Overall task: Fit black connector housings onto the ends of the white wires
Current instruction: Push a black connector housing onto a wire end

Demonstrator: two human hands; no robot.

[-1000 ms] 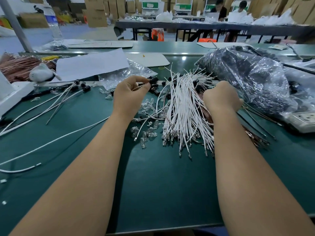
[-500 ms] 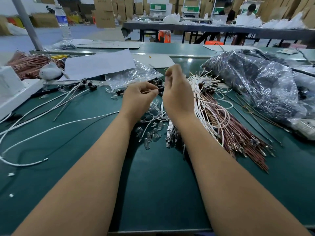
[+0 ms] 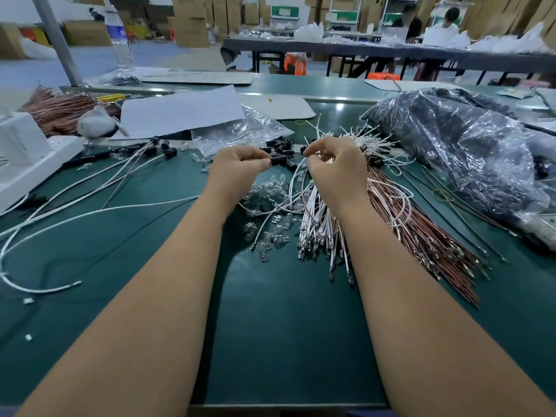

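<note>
Insertion step in hand: left hand [image 3: 239, 167] fingers pinching black connector housing [image 3: 279, 160], right hand [image 3: 334, 164] fingers pinching white wire [image 3: 296, 173] end just beside it, needing careful alignment next.

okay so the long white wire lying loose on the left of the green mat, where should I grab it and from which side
Pinch the long white wire just behind its metal-tipped end, coming from above with the left hand once it is free. That end lies flat and apart from other wires, pointing toward you, so a grip there likely keeps the tip steady for a housing.
</note>
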